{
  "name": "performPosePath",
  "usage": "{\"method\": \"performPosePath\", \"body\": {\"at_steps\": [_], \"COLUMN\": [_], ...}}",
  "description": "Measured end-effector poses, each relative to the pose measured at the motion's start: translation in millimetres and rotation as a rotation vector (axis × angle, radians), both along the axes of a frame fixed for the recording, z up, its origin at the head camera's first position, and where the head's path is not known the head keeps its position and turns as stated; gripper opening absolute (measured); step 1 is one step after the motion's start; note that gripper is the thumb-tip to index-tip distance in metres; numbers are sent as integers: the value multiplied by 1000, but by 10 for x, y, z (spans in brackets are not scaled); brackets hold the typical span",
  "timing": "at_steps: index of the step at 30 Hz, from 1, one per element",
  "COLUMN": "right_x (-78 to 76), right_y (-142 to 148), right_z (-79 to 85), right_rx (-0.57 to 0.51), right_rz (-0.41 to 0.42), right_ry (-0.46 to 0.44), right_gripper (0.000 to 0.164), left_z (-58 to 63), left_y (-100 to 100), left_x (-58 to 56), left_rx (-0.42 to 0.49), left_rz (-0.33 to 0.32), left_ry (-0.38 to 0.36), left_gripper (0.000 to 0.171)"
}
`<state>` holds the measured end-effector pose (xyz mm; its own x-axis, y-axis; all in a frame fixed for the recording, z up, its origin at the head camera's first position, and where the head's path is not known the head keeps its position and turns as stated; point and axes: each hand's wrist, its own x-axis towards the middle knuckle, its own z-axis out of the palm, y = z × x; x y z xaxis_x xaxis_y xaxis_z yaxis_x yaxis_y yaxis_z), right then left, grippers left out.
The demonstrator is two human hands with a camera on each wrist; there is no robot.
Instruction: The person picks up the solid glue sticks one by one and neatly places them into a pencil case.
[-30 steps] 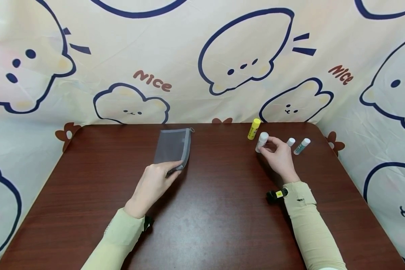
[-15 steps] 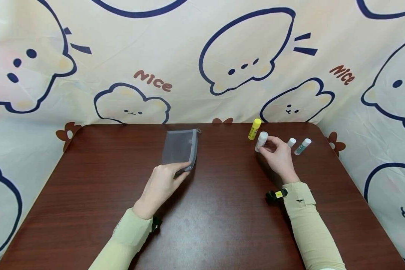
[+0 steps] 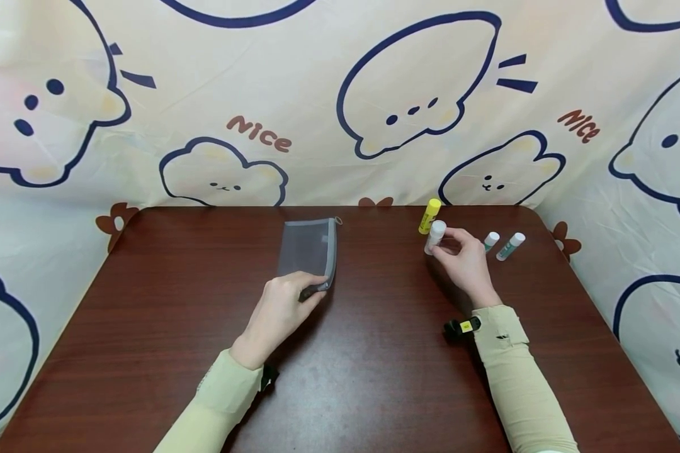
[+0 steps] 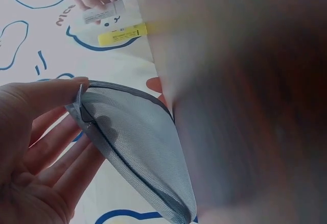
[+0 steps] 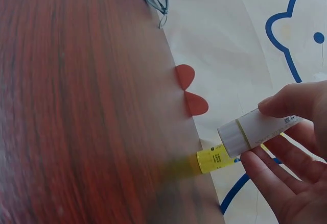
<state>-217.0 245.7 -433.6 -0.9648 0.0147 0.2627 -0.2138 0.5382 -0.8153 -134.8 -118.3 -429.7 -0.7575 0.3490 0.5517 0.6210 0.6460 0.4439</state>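
Note:
My left hand (image 3: 274,311) pinches the near corner of a grey mesh zip pouch (image 3: 306,248), thumb on one side and fingers on the other. In the left wrist view the pouch (image 4: 143,132) bulges out from the fingertips, its dark zipper line running along the edge. To the right, my right hand (image 3: 466,261) holds a white glue stick (image 3: 435,238) between thumb and fingers, tilted, its white cap end up in the head view. The right wrist view shows the thumb along the side of this glue stick (image 5: 250,134). Just behind it stands a yellow glue stick (image 3: 429,216).
Two white and teal glue sticks stand right of my right hand, one (image 3: 491,240) partly behind it and the other (image 3: 510,246) farther right. The brown wooden table (image 3: 368,352) ends at a patterned cloth backdrop (image 3: 317,94). A small ring (image 3: 339,221) hangs at the pouch's far corner.
My left hand has moved the pouch to the right. My right hand has shifted slightly left with the white glue stick, and more of the teal-labelled stick behind it shows.

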Motion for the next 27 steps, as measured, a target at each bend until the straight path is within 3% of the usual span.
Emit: {"method": "performPosePath", "body": {"at_steps": [7,15,27], "right_x": [8,-5,-17], "right_y": [-77,-157,-314], "right_z": [21,36,88], "right_rx": [-9,-22,-162], "right_rz": [26,41,72], "right_ry": [19,23,-22], "right_gripper": [35,37,42], "left_z": [-5,-11,15], "left_y": [10,27,61], "left_x": [3,14,37], "left_rx": [6,26,43], "left_rz": [1,-3,6], "left_ry": [-22,10,-5], "left_gripper": [27,27,29]}}
